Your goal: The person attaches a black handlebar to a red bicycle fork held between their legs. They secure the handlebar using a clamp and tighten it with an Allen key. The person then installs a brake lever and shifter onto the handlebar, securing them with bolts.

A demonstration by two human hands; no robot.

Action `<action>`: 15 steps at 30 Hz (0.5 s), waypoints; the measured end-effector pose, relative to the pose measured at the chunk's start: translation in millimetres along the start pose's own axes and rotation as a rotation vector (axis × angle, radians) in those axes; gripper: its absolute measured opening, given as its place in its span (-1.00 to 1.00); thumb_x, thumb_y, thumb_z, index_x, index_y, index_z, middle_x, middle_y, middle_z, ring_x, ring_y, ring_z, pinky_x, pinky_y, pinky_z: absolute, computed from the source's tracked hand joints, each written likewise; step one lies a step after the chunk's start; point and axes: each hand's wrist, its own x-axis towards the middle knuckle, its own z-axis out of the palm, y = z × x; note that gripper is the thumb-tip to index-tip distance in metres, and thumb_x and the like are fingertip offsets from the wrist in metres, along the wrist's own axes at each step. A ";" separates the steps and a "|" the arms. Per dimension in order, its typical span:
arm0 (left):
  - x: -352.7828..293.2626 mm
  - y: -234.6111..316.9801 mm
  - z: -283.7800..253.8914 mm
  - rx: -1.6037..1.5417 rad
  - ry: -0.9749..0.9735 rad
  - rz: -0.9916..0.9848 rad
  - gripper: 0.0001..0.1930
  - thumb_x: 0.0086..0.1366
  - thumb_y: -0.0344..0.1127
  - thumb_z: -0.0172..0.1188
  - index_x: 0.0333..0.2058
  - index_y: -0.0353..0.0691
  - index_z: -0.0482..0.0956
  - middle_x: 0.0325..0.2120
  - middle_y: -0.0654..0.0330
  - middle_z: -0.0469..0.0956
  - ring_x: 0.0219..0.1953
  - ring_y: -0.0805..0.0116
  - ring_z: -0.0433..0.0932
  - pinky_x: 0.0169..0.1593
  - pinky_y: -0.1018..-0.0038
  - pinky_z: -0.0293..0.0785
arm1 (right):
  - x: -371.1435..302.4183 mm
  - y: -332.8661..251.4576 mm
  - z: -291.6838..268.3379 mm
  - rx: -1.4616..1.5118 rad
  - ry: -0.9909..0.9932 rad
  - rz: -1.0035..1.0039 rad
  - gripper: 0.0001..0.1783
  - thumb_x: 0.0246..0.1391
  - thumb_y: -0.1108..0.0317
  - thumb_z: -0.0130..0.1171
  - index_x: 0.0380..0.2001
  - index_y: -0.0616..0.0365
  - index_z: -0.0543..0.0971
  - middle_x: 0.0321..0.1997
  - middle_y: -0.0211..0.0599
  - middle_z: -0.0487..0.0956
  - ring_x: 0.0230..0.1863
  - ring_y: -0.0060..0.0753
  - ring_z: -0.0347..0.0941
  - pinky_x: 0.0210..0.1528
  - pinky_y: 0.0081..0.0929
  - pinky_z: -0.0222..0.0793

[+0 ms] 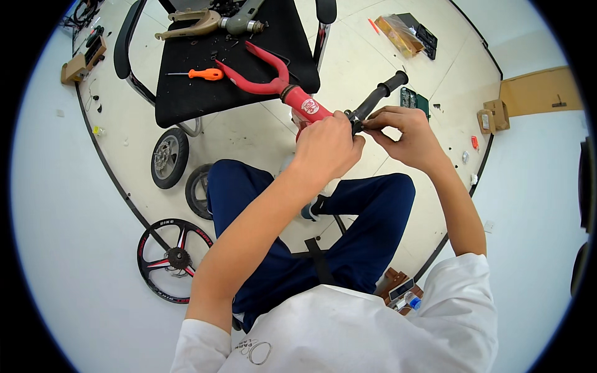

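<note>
A red bike fork (pixel 261 84) slants from the black chair seat toward me, its two prongs over the seat and its tube, marked with a white emblem, toward my hands. My left hand (pixel 329 148) is closed around the near end of that tube, beside a black clamp (pixel 356 124). From the clamp a black handlebar (pixel 377 94) runs up to the right and ends in a ribbed grip. My right hand (pixel 403 132) pinches its thumb and fingers together at the clamp's right side. What lies between those fingertips is too small to make out.
On the chair seat (pixel 186 102) lie an orange screwdriver (pixel 205 74), a dull beige fork (pixel 196 26) and small parts. Small wheels (pixel 169 158) and a spoked bike wheel (pixel 177 258) are at the left. Toolboxes (pixel 415 99) and cardboard boxes (pixel 495 115) sit at the right.
</note>
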 end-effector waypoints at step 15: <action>1.1 -4.3 -9.1 0.069 -0.152 -0.017 -0.63 0.28 -0.19 0.11 -0.19 -0.50 0.43 -0.41 -0.20 0.65 -0.28 -0.13 0.68 -0.12 0.09 0.59 | 8.2 -14.9 4.3 -0.635 -0.216 -0.167 -0.81 0.10 0.36 0.22 -0.22 0.16 0.56 -0.39 -0.24 0.58 -0.42 -0.16 0.59 -0.36 -0.27 0.50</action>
